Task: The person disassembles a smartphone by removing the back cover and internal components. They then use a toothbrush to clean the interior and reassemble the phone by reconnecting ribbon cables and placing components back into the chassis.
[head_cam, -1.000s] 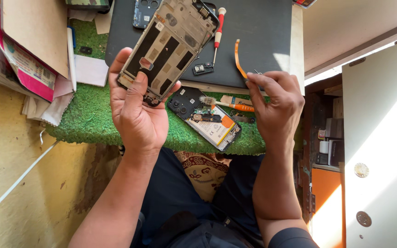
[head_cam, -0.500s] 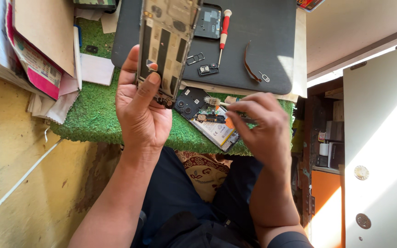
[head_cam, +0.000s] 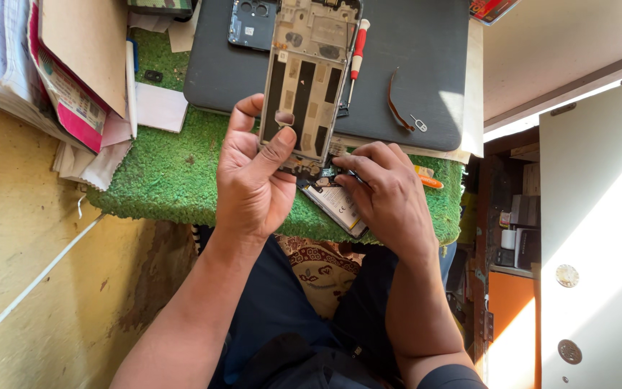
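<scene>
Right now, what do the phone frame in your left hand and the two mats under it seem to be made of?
Phone frame: looks like thin metal with a dull gold-grey finish and dark cut-out slots, though plastic parts can't be ruled out. Green mat: tufted synthetic turf, fuzzy pile. Dark mat: smooth matte sheet, probably rubber or silicone. The left hand grips the frame.

At the upper left of the frame a brown cardboard package (head_cam: pixel 84 47) leans over a pink-and-white printed packet (head_cam: pixel 73 108), both at the edge of my green mat. Under my right hand (head_cam: pixel 386 194), at centre, lies a flat pale rectangle with a printed label (head_cam: pixel 340 209). A red printed corner (head_cam: pixel 491 9) pokes in at the top right.
</scene>
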